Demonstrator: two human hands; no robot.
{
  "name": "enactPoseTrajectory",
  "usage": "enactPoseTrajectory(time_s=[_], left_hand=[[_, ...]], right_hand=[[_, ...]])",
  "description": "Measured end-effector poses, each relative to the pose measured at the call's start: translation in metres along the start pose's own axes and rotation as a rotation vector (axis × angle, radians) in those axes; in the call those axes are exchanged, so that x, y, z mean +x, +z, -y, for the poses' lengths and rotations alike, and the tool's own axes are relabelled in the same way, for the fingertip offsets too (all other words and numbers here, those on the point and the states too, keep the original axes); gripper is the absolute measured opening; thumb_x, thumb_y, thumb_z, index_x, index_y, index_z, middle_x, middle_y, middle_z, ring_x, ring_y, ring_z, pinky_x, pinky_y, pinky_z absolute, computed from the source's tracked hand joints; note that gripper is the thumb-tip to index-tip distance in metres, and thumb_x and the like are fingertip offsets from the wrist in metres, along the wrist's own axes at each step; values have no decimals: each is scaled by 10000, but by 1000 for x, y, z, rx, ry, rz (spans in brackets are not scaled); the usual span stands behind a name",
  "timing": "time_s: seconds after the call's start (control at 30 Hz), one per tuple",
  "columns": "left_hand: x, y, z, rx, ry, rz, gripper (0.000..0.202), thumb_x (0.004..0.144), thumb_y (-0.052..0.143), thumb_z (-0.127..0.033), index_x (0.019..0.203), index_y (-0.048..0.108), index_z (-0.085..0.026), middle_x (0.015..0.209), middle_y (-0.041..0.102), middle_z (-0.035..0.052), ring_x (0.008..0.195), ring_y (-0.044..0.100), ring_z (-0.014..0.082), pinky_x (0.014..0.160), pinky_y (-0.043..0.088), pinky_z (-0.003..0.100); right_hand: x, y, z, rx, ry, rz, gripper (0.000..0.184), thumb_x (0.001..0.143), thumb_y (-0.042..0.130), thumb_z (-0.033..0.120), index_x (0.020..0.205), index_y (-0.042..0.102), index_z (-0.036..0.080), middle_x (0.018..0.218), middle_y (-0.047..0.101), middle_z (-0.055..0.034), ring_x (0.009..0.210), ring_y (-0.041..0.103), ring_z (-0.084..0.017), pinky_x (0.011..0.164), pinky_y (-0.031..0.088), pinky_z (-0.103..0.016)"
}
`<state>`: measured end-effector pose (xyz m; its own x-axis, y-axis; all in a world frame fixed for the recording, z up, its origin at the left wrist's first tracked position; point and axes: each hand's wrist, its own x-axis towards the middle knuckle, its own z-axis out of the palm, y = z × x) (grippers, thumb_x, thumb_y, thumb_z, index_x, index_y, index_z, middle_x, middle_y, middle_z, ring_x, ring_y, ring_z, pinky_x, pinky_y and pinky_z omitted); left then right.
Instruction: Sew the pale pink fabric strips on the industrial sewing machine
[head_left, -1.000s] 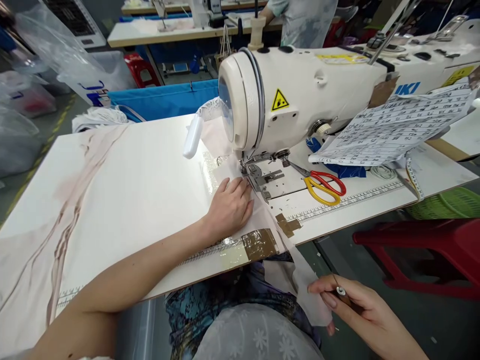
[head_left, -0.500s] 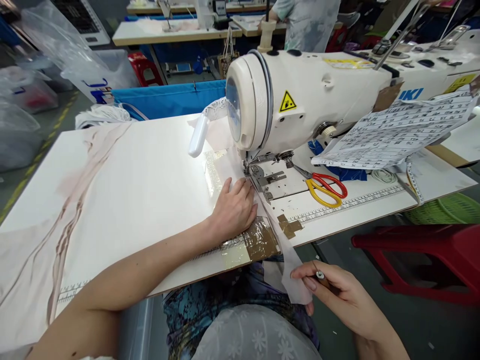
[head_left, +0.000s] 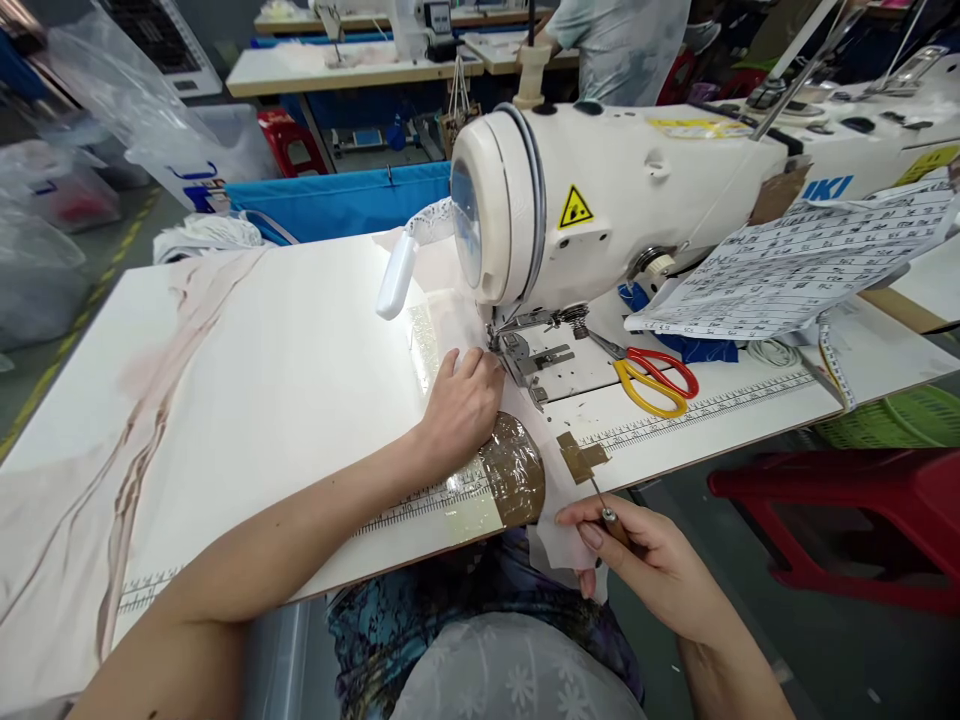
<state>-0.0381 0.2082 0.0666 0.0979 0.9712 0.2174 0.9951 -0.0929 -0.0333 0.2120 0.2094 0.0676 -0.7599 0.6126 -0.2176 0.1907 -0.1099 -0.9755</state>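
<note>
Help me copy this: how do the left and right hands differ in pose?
The left hand lies flat, palm down, on the table by the presser foot; the right hand curls below the table edge. The left hand holds nothing; the right hand pinches a thin tool. Both touch the pale fabric.

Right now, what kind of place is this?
Probably a clothing sewing workshop. A big sewing machine sits on the table, the left hand presses pale fabric flat while the right hand pinches its end, and more sewing tables stand behind.
</note>
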Motion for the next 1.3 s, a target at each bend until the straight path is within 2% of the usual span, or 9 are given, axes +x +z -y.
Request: enactPoseTrajectory(time_s=[0.17,0.3,0.37,0.53,0.63,0.77,0.93,1.13,1.3], left_hand=[[1,1,2,8,-31,16,380,964,314,-88,1215,599,-69,1134,613,170,1053,514,285,932,421,431],[-5,-1,4,-4,9,9,361,965,347,-132,1223,591,-68,1158,604,159,1063,510,283,928,413,427],[-6,0,5,-13,21,0,363,964,353,-154,1234,581,-71,1185,596,160,1067,511,282,931,411,430],[-5,2,4,-28,22,-13,346,963,366,-182,1195,597,-70,1207,598,162,1078,510,278,932,418,425],[-2,4,5,-35,8,-26,351,973,362,-192,1198,605,-79,1213,603,156,1101,509,276,942,425,428],[3,8,10,-51,-20,-50,346,966,373,-181,1167,637,-81,1190,620,152,1099,516,280,921,440,423],[5,10,16,-55,-10,-94,332,938,400,-155,1143,655,-101,1163,644,140,1084,529,281,918,433,418],[-2,9,10,-62,46,-94,345,934,426,-168,1205,622,-82,1209,627,142,1123,527,284,972,409,431],[-4,9,5,-49,97,-108,334,926,436,-163,1180,627,-61,1204,624,159,1087,545,288,990,412,438]], right_hand=[[-4,29,-15,405,176,-188,332,866,688,490,1037,656,207,646,698,10,557,696,-182,610,567,-303],[-7,44,-23,627,301,-241,394,791,773,479,1026,644,192,665,708,-6,522,669,-158,572,544,-276],[-8,43,-25,590,280,-252,377,799,769,476,1015,647,193,665,711,-9,540,676,-160,592,547,-274],[-7,30,-26,276,136,-305,348,847,701,520,963,679,194,777,716,-25,613,688,-174,679,590,-310],[-6,27,-26,198,113,-277,340,868,673,525,944,666,193,779,709,-24,610,683,-167,676,590,-305],[-1,29,-24,245,108,-189,346,899,638,518,1000,640,187,722,713,-22,607,694,-177,660,579,-312],[4,32,-19,347,96,-154,349,897,649,514,1003,633,182,714,707,-17,601,685,-159,638,569,-297],[5,34,-17,455,101,-121,289,909,664,453,998,636,180,713,712,-4,611,694,-139,638,567,-270],[7,35,-16,476,76,-107,269,916,657,437,990,637,179,721,716,-6,605,701,-144,616,572,-271]])
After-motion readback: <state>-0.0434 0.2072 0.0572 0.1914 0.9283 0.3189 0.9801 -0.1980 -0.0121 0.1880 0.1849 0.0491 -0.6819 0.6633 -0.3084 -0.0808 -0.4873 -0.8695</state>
